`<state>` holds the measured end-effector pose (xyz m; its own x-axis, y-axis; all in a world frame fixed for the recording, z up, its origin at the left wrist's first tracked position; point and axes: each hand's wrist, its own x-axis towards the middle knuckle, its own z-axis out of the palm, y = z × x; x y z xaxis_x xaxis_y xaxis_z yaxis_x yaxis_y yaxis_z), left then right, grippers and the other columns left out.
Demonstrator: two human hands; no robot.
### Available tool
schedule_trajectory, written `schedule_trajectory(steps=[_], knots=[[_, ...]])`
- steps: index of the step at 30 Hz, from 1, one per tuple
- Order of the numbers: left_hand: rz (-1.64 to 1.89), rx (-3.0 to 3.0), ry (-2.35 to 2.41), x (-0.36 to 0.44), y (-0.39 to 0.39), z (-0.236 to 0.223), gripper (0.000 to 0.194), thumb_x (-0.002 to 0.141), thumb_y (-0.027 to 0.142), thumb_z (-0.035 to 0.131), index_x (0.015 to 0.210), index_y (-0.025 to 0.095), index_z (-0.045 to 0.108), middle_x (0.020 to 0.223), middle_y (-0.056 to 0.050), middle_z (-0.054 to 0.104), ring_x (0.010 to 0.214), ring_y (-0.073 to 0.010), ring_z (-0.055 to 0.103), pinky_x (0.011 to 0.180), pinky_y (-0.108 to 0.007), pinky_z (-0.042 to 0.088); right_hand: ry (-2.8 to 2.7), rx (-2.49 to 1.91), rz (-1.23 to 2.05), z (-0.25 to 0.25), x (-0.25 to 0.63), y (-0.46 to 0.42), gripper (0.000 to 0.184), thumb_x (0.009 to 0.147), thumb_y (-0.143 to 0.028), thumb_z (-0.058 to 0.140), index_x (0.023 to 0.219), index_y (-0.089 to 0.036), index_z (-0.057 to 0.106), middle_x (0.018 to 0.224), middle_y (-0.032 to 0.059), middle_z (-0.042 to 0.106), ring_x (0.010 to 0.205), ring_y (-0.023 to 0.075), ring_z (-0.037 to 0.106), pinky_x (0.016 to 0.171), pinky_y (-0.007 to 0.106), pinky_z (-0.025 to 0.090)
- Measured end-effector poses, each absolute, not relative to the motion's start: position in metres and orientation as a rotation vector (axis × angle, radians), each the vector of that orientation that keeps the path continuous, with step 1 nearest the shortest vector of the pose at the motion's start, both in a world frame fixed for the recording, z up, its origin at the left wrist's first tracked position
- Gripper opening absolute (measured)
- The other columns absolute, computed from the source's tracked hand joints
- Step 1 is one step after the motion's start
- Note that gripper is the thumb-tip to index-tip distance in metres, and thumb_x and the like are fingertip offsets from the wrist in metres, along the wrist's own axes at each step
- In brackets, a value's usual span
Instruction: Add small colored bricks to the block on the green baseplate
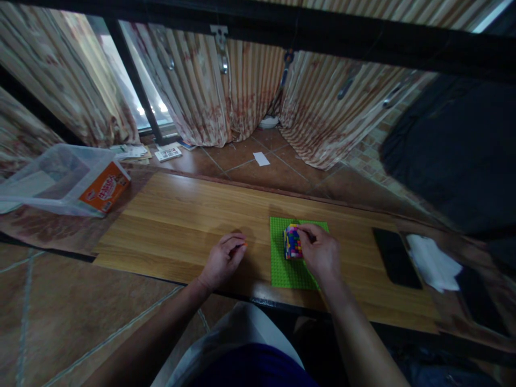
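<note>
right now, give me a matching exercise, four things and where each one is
Things:
1. left hand
2. multicoloured brick build
3. clear plastic bin
4. black flat slab

Places:
A. on the green studded baseplate
B. on the wooden board, right of the baseplate
C. pinching a small orange piece left of the baseplate
D. beyond the board's left end, with an orange label

Pairs: 1-C, 2-A, 3-D, 4-B

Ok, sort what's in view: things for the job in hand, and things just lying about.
Likely the job:
colourful bricks, at right hand
green base
orange bit, in left hand

Likely lying about:
dark slab
white cloth
clear tub
loose paper
</note>
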<state>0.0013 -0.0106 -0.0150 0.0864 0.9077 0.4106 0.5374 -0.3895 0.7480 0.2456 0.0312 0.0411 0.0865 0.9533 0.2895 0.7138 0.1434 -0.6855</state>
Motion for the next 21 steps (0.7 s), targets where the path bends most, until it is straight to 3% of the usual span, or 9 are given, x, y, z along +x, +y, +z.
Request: schedule_trajectory(steps=[14, 21], knots=[[1.22, 1.943, 1.433, 0.0021, -0.0113, -0.0139, 0.011, 0.089, 0.023, 0.057, 0.093, 0.019, 0.067, 0.102, -0.008, 0.069, 0.099, -0.0185, 0.065, 0.092, -0.034, 0.054, -1.615, -1.663, 0.46, 0.0355, 0.2437, 0.0358, 0.025, 0.083, -0.038, 0.052, 0.084, -0.021, 0.071, 0.082, 0.0042, 0.073, 0.073, 0.0191, 0.067, 0.069, 0.032, 0.052], [1.214, 1.954, 1.43, 0.002, -0.0113, -0.0132, 0.012, 0.09, 0.023, 0.056, 0.093, 0.019, 0.067, 0.103, -0.008, 0.069, 0.1, -0.0191, 0.066, 0.091, -0.035, 0.055, -1.588, -1.631, 0.453, 0.0363, 0.2462, 0.0312, 0.024, 0.083, -0.037, 0.053, 0.086, -0.021, 0.071, 0.085, 0.0047, 0.073, 0.076, 0.0198, 0.067, 0.074, 0.035, 0.053]])
